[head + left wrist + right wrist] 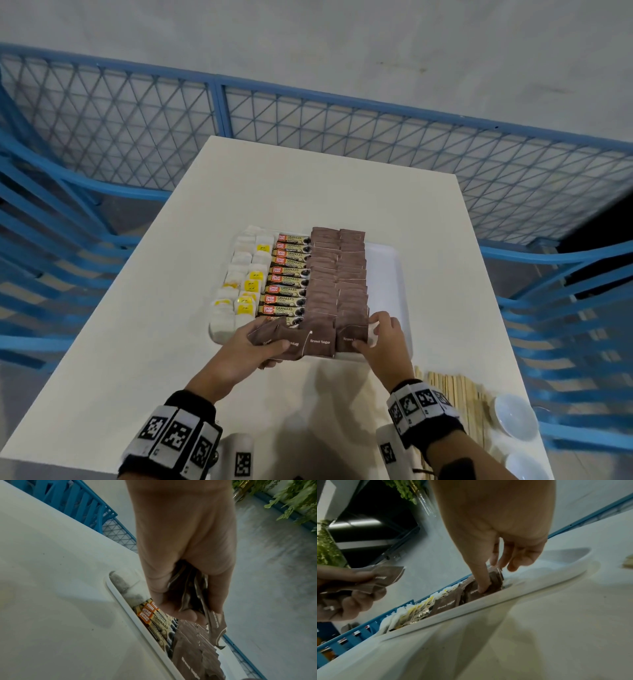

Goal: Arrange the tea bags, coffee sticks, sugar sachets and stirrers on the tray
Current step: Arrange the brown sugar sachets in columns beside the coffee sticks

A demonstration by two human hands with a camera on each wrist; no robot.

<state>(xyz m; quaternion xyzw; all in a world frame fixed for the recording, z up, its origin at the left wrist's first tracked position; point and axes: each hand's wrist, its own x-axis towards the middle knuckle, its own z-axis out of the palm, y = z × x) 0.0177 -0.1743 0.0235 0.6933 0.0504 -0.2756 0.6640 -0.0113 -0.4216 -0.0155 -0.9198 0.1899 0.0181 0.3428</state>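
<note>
Left hand (239, 346) (curled grip) around sugar sachets (274, 337)

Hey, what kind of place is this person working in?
Probably a staged recording space, not a café: a plain white table penned in by blue mesh fencing on a bare grey floor.

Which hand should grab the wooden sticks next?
Probably the right hand. The wooden stirrers lie on the table just beside its wrist, off the tray. The left hand grips a bunch of brown sugar sachets.
</note>
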